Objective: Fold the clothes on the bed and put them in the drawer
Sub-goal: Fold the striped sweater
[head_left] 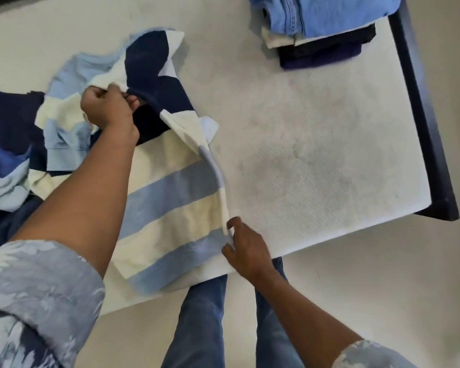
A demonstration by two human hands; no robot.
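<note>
A striped sweater (170, 197) in cream, light blue and navy lies on the white bed (316, 155), near its front edge. My left hand (109, 107) grips the fabric at the navy part near the sweater's top. My right hand (246, 248) pinches the sweater's lower right edge, which is lifted off the bed in a raised fold. One sleeve (154, 54) is spread up and away.
A heap of unfolded blue and navy clothes (8, 155) lies at the left. A stack of folded clothes (324, 27), denim on top, sits at the bed's far right corner. The dark bed frame (425, 123) runs along the right side. My legs stand on the pale floor below.
</note>
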